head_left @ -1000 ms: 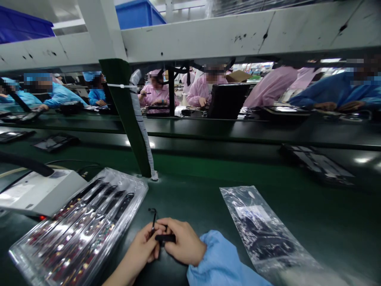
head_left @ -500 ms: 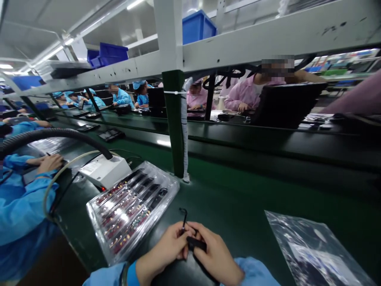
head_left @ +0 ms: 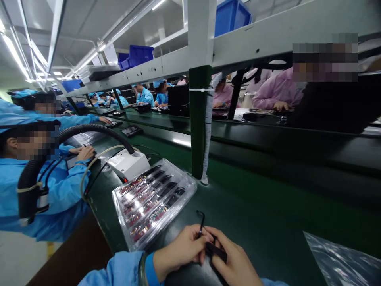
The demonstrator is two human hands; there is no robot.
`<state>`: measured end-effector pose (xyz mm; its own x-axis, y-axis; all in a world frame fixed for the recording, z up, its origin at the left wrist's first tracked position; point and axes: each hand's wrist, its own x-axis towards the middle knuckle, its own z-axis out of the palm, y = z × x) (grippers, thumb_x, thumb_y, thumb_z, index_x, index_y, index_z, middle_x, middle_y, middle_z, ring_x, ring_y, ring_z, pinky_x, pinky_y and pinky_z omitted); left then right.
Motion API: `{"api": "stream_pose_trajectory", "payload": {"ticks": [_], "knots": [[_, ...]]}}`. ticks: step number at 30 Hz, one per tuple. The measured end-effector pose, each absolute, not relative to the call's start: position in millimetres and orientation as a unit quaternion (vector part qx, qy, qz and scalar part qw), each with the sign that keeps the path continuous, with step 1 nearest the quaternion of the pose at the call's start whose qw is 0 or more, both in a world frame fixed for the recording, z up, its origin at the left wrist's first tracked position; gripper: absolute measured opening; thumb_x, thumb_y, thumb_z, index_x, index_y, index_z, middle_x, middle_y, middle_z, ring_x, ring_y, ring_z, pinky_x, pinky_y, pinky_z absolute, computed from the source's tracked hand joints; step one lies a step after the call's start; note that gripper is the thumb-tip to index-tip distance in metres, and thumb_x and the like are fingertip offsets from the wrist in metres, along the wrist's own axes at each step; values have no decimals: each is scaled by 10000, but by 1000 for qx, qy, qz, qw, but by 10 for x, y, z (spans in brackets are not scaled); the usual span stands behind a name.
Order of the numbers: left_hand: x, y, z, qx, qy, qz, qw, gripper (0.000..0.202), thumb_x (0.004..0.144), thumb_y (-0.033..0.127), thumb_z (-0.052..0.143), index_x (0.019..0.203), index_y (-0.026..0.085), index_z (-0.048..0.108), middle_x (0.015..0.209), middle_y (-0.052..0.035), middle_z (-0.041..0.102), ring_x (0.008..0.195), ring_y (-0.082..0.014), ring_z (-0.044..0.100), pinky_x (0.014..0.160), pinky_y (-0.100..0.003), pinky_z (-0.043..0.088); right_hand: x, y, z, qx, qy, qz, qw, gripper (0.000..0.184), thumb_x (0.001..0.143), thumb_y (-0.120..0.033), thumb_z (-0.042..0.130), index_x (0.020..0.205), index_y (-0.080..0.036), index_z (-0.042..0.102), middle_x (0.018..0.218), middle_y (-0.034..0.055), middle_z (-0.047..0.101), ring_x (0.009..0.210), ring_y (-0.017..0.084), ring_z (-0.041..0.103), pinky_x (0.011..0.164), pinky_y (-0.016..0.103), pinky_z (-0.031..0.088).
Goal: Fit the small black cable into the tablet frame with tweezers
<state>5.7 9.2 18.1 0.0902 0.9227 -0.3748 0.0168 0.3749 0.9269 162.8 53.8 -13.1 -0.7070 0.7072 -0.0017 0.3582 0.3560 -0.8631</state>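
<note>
Both my hands meet at the bottom middle, over the dark green bench. My left hand (head_left: 178,252) pinches a thin black cable (head_left: 201,221) whose hooked end sticks up above my fingers. My right hand (head_left: 235,264) is closed on a small flat black part (head_left: 216,251) that the cable runs to. A clear plastic tray (head_left: 153,200) with rows of small circuit boards and black parts lies just left of my hands.
A white box (head_left: 127,163) with a black hose (head_left: 89,129) stands beyond the tray. A green post (head_left: 199,123) rises behind it. A clear bag (head_left: 342,260) lies at the lower right. A co-worker in blue (head_left: 44,186) sits to my left; others work across the line.
The view has swung left: the tray, post and my hands have shifted right in frame, the bag slid to the corner, and the co-worker on my left came into view. My grip is unchanged.
</note>
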Motion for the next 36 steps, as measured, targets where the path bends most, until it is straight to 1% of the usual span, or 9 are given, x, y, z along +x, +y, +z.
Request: {"api": "stream_pose_trajectory", "payload": {"ticks": [7, 10, 13, 18, 22, 27, 36], "knots": [[51, 82, 158, 419, 559, 376, 609, 532, 700, 678, 593, 802, 165, 500, 535, 56, 496, 347, -38, 362, 370, -197, 252, 1631, 542, -115, -326, -799, 467, 192, 535, 718, -177, 448, 1240, -237, 548, 820, 14, 679, 752, 200, 642, 725, 309, 478], [43, 78, 161, 427, 552, 378, 609, 494, 724, 642, 598, 803, 162, 508, 514, 63, 478, 359, -42, 368, 371, -187, 249, 1623, 531, -91, -330, -800, 463, 192, 532, 725, -166, 442, 1242, -235, 548, 824, 13, 673, 758, 195, 639, 723, 301, 471], [28, 80, 154, 427, 552, 373, 611, 473, 742, 620, 591, 819, 160, 513, 464, 74, 467, 345, -43, 342, 369, -182, 236, 1615, 517, -58, -334, -804, 450, 199, 533, 719, -148, 446, 1236, -217, 558, 822, 18, 667, 759, 196, 633, 728, 302, 464], [18, 98, 148, 421, 563, 365, 610, 472, 745, 620, 579, 810, 158, 507, 437, 86, 450, 333, -37, 311, 365, -182, 210, 1605, 510, -4, -334, -805, 441, 216, 556, 683, -115, 457, 1216, -216, 574, 824, 14, 663, 744, 187, 624, 751, 297, 461], [35, 97, 147, 426, 568, 358, 606, 490, 744, 644, 557, 795, 159, 507, 414, 85, 442, 319, -37, 291, 363, -192, 190, 1604, 508, 6, -333, -802, 442, 225, 550, 690, -119, 453, 1220, -208, 570, 831, 19, 665, 747, 188, 625, 754, 295, 462], [45, 95, 147, 418, 567, 366, 608, 495, 713, 653, 580, 776, 171, 492, 404, 89, 444, 310, -37, 277, 361, -198, 180, 1604, 509, 34, -329, -805, 442, 221, 557, 683, -123, 448, 1219, -219, 564, 807, 6, 657, 722, 179, 617, 760, 287, 453], [54, 97, 235, 422, 565, 358, 612, 442, 741, 595, 574, 786, 163, 495, 425, 93, 447, 325, -36, 291, 361, -191, 191, 1613, 516, 54, -339, -806, 441, 201, 573, 663, -112, 458, 1214, -228, 565, 814, -3, 656, 725, 168, 612, 739, 265, 440]]}}
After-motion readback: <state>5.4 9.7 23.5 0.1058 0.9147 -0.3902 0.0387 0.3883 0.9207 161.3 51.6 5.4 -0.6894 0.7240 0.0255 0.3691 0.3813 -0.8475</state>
